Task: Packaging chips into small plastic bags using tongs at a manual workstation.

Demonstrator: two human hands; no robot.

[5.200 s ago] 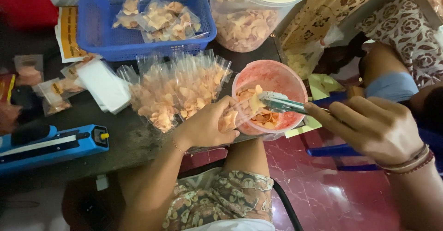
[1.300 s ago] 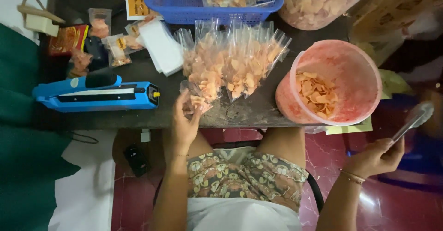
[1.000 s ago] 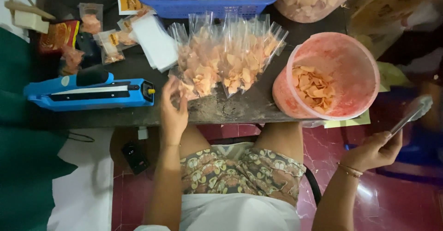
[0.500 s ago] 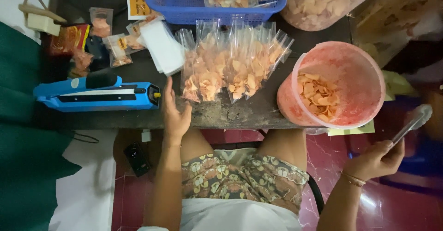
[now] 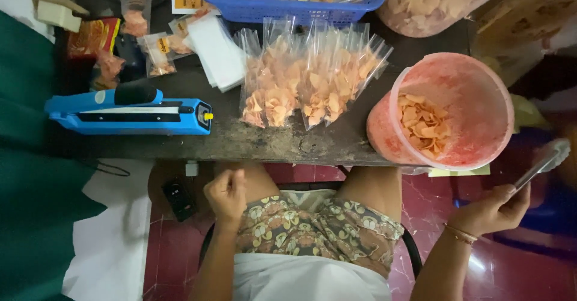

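The right hand (image 5: 490, 211) pinches metal tongs (image 5: 539, 164) by the handle end, their long axis running up and away from the grip. The pink bucket of chips (image 5: 442, 111) sits just up and inward of that hand. The left hand (image 5: 225, 193) is curled shut and empty; the upright bags of chips (image 5: 312, 75) stand above it, mouths pointing away.

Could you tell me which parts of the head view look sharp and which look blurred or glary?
In the head view, the filled clear bags and blue sealer are fairly sharp under even light; the tongs in the right hand are smeared at the tip; the maroon floor shows soft glare; the left hand sits in dimmer shade below the table edge.
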